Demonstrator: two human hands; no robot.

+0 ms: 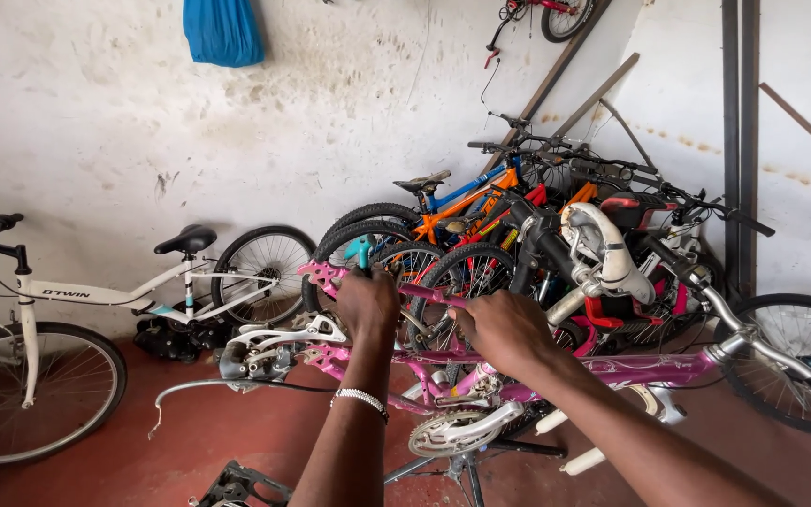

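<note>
Both hands grip a pink bicycle frame [612, 368] lying horizontally, left to right, on a stand. Left hand [368, 302] closes around its rear stay; right hand [509, 329] clamps the tube beside it, nearer the chainring [443, 432].

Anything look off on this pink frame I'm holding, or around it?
Yes. The pink bike frame lies sideways on a stand with no wheels fitted, and a loose cable curls free off its rear end. Both the left hand and right hand grip its stays. Behind, several bikes lean jumbled together.
</note>
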